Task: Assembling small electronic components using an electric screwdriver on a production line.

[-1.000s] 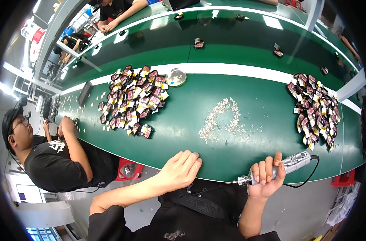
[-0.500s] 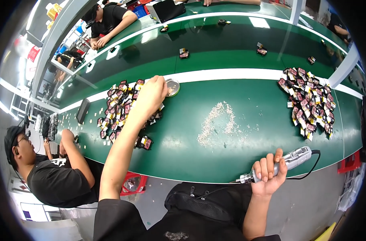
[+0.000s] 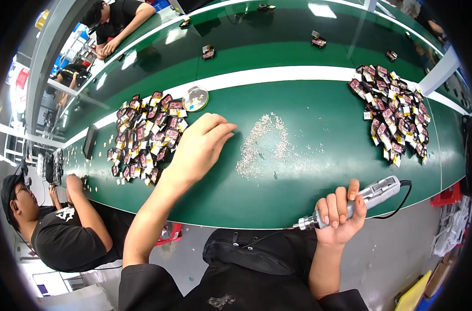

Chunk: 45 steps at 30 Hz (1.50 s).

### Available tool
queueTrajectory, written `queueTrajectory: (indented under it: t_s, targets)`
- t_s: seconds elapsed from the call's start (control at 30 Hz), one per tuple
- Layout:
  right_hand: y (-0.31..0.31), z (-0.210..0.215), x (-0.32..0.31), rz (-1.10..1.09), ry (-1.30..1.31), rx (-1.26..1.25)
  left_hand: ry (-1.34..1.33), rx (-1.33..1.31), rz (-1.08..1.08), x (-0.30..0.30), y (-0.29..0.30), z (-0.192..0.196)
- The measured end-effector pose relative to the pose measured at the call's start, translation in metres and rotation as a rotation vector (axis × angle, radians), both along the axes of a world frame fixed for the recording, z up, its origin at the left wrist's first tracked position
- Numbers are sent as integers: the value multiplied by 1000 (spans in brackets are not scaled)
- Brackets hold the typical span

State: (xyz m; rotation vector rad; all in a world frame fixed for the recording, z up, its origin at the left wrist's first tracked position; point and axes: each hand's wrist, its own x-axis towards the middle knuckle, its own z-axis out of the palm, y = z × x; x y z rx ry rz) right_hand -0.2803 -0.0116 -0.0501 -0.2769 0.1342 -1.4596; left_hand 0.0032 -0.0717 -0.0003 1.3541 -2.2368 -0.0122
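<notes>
L hand [image 3: 202, 146], ctr-left of frame: hung over green bench [image 3: 215, 199], betw. L pile & scattered pcs. Fingers bent, tips drawn narrow nr thumb; couldn't tell of any small pc. pinched there.

R hand [image 3: 341, 213], lower right: held silver powered screwdriver [image 3: 379, 192], fingers curled round body. Lay aslant nr bench's front edge, bit end to left, rear end up to right; fitted w/ blk cord [image 3: 411, 187] at rear.

Small pale pcs. [image 3: 250, 146], ctr: strewn on bench in rough arch, approx. dozens; too small to ID.

L pile of blk units [image 3: 145, 137], left of ctr: heaped, w/ reddish faces & wht/yel. tabs; just beside L hand.

R pile of blk units [image 3: 394, 114], right side: same kind, heaped nr bench's far edge.

Round clear dish [image 3: 196, 98], upper ctr-left: set just beyond L pile; held small bits, incl. blue one.

Dark box [image 3: 90, 141], far left: stood on bench beyond L pile.

White strip [image 3: 277, 73], across upper frame: ran along bench's far side. Beyond, on green surface: sgl. units, spaced well apart, e.g. unit at upper ctr-left [image 3: 208, 53].

Co-worker [image 3: 67, 233], lower left: seated at bench in blk shirt & cap.
</notes>
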Motion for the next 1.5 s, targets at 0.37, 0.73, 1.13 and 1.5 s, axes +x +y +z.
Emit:
queueTrajectory:
  t_s: [0.37,0.73,1.13,1.5]
  targets:
    - [-4,2,-2,16,-4,-26,-216,-50,-94,-14,-6,-14]
    - [2,3,0,5,8,15,164,33,99,-15,25,-9]
    - [-6,33,12,-68,4,-54,952,321,64,-69,95,-24]
    - [-5,71,32,-196,-52,-140,1509,606,-151,-95,119,-16]
